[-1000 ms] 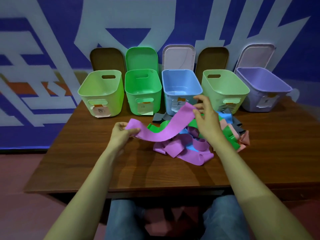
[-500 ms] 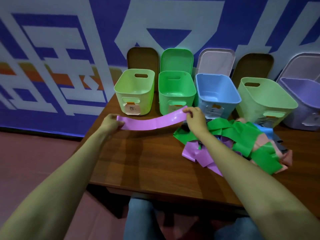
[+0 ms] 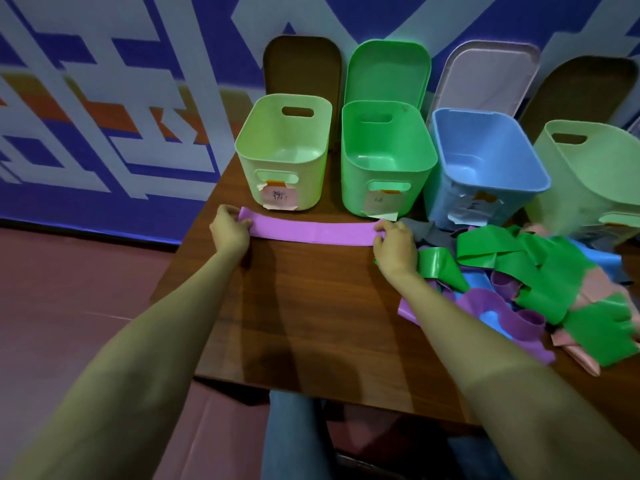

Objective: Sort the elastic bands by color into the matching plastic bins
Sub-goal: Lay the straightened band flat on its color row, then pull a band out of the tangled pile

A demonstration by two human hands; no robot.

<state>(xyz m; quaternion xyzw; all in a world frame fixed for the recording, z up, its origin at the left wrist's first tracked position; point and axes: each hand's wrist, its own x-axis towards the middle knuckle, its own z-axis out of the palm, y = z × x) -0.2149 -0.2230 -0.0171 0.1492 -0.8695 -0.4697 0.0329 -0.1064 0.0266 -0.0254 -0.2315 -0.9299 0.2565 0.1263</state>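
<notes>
**Inspector:** State the hold on the purple band (image 3: 311,232).

**Assessor:** Both hands engaged. The left hand (image 3: 228,233) pinches the band's left end, fingers closed over it; the right hand (image 3: 394,244) pinches the right end likewise. The band is drawn out flat between them.

**Inspector:** Location and axis?

**Assessor:** It lies toward the far edge of the table (image 3: 304,313), just in front of the pale green bin (image 3: 284,150) and the green bin (image 3: 384,157). Its long axis runs left to right, parallel to that far edge. Whether it rests on the wood or sits just above it cannot be told.

**Inspector:** The matching bin?

**Assessor:** No purple bin is identifiable in view. The blue bin (image 3: 485,164) and another pale green bin (image 3: 588,181) stand further right, beyond the pile of bands (image 3: 519,289) near the right edge. In my judgement the destination lies off to the right, so the right hand is the nearer one, and the band would travel along its own length.
</notes>
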